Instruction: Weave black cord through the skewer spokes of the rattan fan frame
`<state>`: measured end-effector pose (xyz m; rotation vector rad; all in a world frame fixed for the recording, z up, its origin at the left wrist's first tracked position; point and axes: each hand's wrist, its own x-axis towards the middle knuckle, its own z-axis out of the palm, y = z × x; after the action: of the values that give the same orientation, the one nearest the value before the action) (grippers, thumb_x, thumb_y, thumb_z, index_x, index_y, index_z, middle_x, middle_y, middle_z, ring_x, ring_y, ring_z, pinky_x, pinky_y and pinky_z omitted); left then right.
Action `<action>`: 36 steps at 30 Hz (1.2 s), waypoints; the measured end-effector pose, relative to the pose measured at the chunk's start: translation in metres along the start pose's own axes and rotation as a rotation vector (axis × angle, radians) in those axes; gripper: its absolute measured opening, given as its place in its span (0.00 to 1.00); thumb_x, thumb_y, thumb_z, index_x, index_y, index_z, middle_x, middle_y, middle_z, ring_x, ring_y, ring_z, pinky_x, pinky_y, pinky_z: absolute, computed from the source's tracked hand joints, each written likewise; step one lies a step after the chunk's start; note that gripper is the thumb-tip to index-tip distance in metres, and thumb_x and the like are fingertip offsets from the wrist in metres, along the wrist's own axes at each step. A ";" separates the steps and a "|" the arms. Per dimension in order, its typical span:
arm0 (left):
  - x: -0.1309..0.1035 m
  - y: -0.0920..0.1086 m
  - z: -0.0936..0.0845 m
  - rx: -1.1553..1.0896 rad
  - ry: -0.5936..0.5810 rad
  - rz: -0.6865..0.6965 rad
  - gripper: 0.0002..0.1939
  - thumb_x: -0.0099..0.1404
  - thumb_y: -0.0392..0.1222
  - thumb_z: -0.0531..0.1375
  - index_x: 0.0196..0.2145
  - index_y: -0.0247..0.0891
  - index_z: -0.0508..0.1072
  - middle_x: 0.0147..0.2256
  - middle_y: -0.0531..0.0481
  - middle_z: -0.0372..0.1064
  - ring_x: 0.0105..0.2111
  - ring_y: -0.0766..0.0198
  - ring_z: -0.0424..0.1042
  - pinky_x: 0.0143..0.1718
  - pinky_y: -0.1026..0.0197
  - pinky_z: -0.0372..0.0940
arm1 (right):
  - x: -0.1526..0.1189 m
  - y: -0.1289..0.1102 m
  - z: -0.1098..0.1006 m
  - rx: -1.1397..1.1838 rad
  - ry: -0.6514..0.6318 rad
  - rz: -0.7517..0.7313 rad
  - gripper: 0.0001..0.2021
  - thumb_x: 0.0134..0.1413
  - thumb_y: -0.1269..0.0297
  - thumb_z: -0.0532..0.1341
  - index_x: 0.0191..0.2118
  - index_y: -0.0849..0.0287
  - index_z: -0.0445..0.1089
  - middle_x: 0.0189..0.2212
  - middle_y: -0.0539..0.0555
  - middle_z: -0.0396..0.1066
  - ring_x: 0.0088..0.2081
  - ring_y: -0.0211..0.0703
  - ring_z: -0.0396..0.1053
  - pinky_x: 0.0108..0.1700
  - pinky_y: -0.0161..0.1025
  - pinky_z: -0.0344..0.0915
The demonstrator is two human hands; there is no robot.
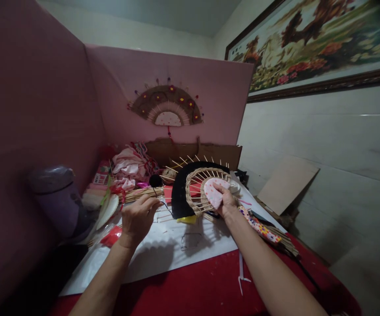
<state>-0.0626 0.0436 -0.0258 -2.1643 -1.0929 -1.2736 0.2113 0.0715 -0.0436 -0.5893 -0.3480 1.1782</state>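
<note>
My left hand (pixel 137 219), fingers (pixel 153 203) pinched on one black cord (pixel 167 207), my right hand (pixel 227 202) clamped on one black-banded fan (pixel 180 193), mid-scene above one white sheet (pixel 193 253), one flowered fan (pixel 163 98) far on pink panel (pixel 219 96)

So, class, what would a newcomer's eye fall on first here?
The black-banded, arched stick fan likely comes first, its pale dotted base in the right hand, with thin black cord in the left hand. Behind, a brown flowered fan hangs on the pink panel; high right is a dark-framed painting.
</note>
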 end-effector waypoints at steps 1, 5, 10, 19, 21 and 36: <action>0.000 0.001 0.000 0.020 -0.010 0.009 0.09 0.60 0.44 0.57 0.28 0.41 0.76 0.30 0.50 0.74 0.27 0.65 0.71 0.27 0.66 0.58 | 0.001 -0.001 0.000 -0.013 0.007 0.037 0.08 0.40 0.76 0.62 0.31 0.65 0.69 0.22 0.54 0.75 0.26 0.46 0.74 0.31 0.42 0.73; 0.000 0.002 0.001 0.043 -0.038 0.019 0.09 0.61 0.43 0.56 0.28 0.40 0.75 0.29 0.50 0.74 0.26 0.65 0.71 0.26 0.66 0.56 | 0.000 -0.004 0.000 -0.052 0.028 0.134 0.07 0.43 0.74 0.62 0.33 0.65 0.69 0.22 0.54 0.75 0.25 0.46 0.74 0.31 0.42 0.73; 0.001 0.000 0.000 -0.072 -0.118 -0.076 0.10 0.59 0.45 0.58 0.26 0.40 0.74 0.24 0.50 0.73 0.25 0.64 0.70 0.27 0.65 0.57 | -0.004 -0.007 0.001 -0.076 0.010 0.197 0.08 0.43 0.74 0.62 0.34 0.65 0.69 0.22 0.54 0.75 0.25 0.46 0.74 0.31 0.42 0.73; -0.002 0.010 0.012 -0.574 -0.135 -0.373 0.10 0.56 0.46 0.59 0.23 0.39 0.73 0.17 0.54 0.66 0.17 0.68 0.61 0.21 0.67 0.56 | -0.011 -0.007 0.003 -0.015 -0.035 0.190 0.08 0.43 0.72 0.62 0.34 0.65 0.69 0.20 0.54 0.75 0.24 0.45 0.74 0.29 0.42 0.72; -0.004 0.016 0.016 -0.641 -0.156 -0.407 0.10 0.55 0.46 0.59 0.22 0.39 0.73 0.16 0.55 0.63 0.17 0.69 0.58 0.20 0.67 0.54 | -0.015 -0.005 0.006 -0.022 -0.047 0.206 0.08 0.43 0.70 0.62 0.34 0.65 0.70 0.21 0.54 0.75 0.24 0.46 0.74 0.29 0.42 0.72; -0.004 0.037 0.023 -1.157 -0.167 -0.730 0.12 0.44 0.46 0.66 0.24 0.34 0.76 0.17 0.53 0.64 0.16 0.72 0.57 0.17 0.67 0.54 | -0.014 -0.003 0.005 -0.031 -0.034 0.155 0.09 0.44 0.66 0.62 0.34 0.62 0.70 0.21 0.52 0.75 0.26 0.45 0.74 0.28 0.40 0.72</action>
<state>-0.0223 0.0342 -0.0394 -2.7508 -1.5156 -2.5700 0.2064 0.0591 -0.0373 -0.6330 -0.3551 1.3342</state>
